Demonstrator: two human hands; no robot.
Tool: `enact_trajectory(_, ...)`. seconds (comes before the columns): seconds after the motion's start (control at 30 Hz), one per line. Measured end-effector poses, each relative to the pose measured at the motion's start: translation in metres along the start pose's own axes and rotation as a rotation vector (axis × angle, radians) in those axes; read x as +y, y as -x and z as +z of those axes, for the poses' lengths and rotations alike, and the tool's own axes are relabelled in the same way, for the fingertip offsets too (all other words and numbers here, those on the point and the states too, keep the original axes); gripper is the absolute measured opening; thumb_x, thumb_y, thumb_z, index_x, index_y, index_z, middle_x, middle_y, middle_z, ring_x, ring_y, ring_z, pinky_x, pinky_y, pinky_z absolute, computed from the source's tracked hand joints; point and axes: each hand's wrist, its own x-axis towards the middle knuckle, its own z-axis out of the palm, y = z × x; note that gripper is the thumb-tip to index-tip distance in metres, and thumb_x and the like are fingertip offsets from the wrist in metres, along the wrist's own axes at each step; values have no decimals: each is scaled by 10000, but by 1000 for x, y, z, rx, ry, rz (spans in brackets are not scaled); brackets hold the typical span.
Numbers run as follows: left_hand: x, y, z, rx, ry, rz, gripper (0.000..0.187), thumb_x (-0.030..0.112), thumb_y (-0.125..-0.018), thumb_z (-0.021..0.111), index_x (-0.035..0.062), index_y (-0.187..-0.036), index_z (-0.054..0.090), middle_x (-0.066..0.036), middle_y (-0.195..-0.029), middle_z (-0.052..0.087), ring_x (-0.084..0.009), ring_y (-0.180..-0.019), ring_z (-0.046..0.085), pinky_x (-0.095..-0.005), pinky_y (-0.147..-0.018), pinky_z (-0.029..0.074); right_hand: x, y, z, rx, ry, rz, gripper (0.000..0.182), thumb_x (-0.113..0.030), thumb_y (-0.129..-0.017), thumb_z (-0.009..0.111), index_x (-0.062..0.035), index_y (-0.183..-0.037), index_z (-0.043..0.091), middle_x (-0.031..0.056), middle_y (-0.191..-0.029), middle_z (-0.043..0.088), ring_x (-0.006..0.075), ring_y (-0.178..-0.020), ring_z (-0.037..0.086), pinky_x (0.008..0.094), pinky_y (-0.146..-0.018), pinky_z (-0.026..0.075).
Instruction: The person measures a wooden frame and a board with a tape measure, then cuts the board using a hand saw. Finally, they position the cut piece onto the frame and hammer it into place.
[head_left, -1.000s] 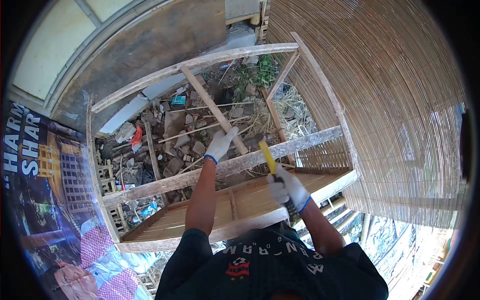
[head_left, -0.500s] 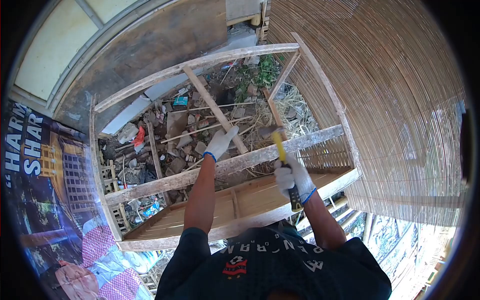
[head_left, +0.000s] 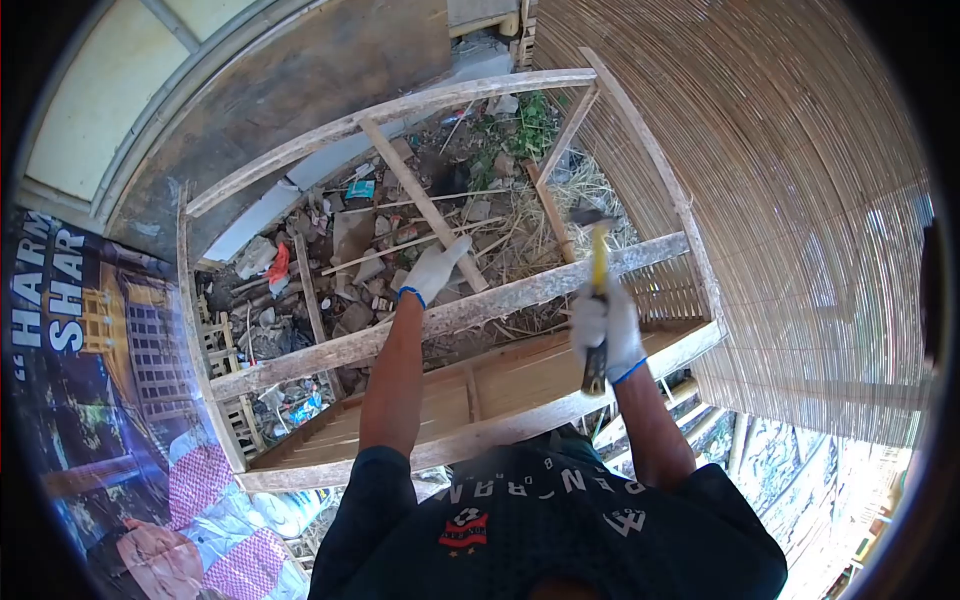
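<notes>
White gloves with blue cuffs cover both hands. My left hand (head_left: 435,272) is at the lower end of a slanting wooden slat (head_left: 410,185), just above the long middle beam (head_left: 480,308) of a wooden frame. Its fingers point toward the slat; what they grip, if anything, is hidden. My right hand (head_left: 608,330) is wrapped round the black and yellow handle of a hammer (head_left: 599,258), held upright near the right part of the beam. The hammer's head is blurred and sits above the beam.
Rubble, straw and litter (head_left: 360,240) lie on the ground inside the frame. A woven bamboo screen (head_left: 760,200) stands at the right, and a printed banner (head_left: 90,340) hangs at the left. Along the near side runs a wooden panel (head_left: 520,385).
My right hand and the hammer have moved right, and the hammer head is higher in view. My left hand has shifted slightly left and up beside the slat.
</notes>
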Motion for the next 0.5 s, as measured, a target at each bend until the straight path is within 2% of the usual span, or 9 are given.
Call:
enact_trajectory(0.03,11,12,3,28,-4,-17,754,617,-1004,676,-74,-1307,698,-163,-1208,756,-236,-1075,724,-358,-979,567,-5,-3,-2,-33,-33,-151,479,-545,-1131,479,-120,-939,591,-73,-681,402,65,-495,379,281,-435,376)
enact_trajectory(0.13,6,6,-2,-28,21,-58,752,611,-1003,680,-78,-1303,698,-162,-1202,760,-229,-1068,725,-360,-970,570,51,-34,-19,537,465,-555,494,-586,-1118,483,-134,-939,572,-45,-664,467,96,-473,447,301,-403,361)
enact_trajectory(0.2,2,4,-3,-17,22,-39,715,594,-1004,689,-43,-1327,691,-137,-1169,768,-210,-1016,736,-346,-929,588,79,-18,-33,337,632,114,493,-574,-1120,484,-121,-944,564,-53,-666,463,95,-495,468,297,-423,369)
enact_trajectory(0.27,-4,2,-10,-36,55,-67,694,580,-1007,694,-27,-1342,683,-131,-1155,769,-201,-1017,736,-343,-917,601,55,-15,-24,81,163,432,433,-529,-1119,514,-113,-1007,562,-76,-687,407,79,-491,400,266,-427,364)
enact_trajectory(0.33,5,13,-6,-2,37,-66,689,576,-1009,698,-18,-1357,673,-124,-1148,759,-199,-1039,732,-350,-911,624,36,-9,12,43,-248,478,441,-544,-1114,521,-119,-1008,563,-99,-687,355,46,-503,378,251,-424,350)
enact_trajectory(0.37,9,18,-2,24,20,-63,692,577,-1009,698,-21,-1355,671,-123,-1159,754,-199,-1042,731,-352,-910,628,29,-11,4,-32,-68,357,451,-565,-1111,517,-132,-992,558,-100,-685,349,30,-507,364,248,-422,332)
enact_trajectory(0.4,17,20,-3,49,2,-52,695,578,-1009,699,-25,-1354,669,-122,-1170,749,-199,-1045,729,-354,-909,632,20,-11,7,-31,-39,188,461,-572,-1110,516,-131,-982,556,-100,-684,347,32,-504,358,248,-423,325)
enact_trajectory(0.43,28,26,-6,-50,-78,-103,998,751,-990,567,-72,-1552,512,-266,-1557,567,-341,-1422,565,-415,-1167,430,11,-9,11,-25,-10,22,471,-580,-1109,515,-130,-972,555,-100,-684,345,34,-502,352,247,-424,318)
enact_trajectory(0.5,35,26,-9,-74,-100,-131,991,743,-992,578,-74,-1549,514,-256,-1548,577,-330,-1410,573,-413,-1168,428,7,-15,12,84,32,-312,485,-597,-1101,521,-145,-925,541,-101,-670,339,42,-477,324,246,-414,286)
